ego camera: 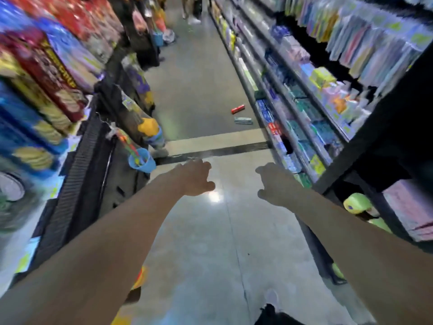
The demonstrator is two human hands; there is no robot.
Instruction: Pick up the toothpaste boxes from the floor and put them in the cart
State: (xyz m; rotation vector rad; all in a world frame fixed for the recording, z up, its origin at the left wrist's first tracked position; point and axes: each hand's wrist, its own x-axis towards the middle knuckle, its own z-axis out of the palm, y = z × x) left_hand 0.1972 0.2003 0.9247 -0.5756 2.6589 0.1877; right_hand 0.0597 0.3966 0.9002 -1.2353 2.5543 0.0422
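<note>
Two toothpaste boxes lie on the grey aisle floor ahead, close to the right-hand shelf. The red box (238, 109) is the farther one; the pale teal box (243, 120) lies just in front of it. My left hand (195, 178) and my right hand (273, 185) are stretched forward over the floor, well short of the boxes, fingers loosely apart and holding nothing. No cart is in view.
Shelves line both sides: snack boxes (46, 73) on the left, toothpaste and toothbrush packs (311, 109) on the right. A blue bucket (141, 160) hangs off the left rack. A dark strip (218, 152) crosses the floor. A person's feet (193, 18) stand far down the aisle.
</note>
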